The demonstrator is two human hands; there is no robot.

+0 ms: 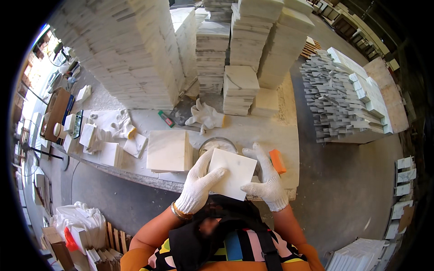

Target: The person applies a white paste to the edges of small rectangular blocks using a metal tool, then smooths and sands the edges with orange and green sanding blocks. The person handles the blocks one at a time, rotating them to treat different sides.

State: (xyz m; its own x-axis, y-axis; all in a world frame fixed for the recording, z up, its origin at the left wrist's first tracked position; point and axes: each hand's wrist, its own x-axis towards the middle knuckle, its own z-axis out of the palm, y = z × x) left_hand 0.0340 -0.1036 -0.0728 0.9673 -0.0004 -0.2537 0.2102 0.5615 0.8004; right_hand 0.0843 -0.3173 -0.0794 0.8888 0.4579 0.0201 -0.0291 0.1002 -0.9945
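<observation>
Tile is gripped by the left hand; the right hand's fingers are spread at its edge. Two-handed handling seems underway; steady support is called for.

Tile, one, square, white and stone-like with faint grey marks, edges straight and corners apparently whole, lying face up and turned slightly askew, its left side gripped by the gloved left hand, its right side meeting the thumb of the spread, gloved right hand.
</observation>
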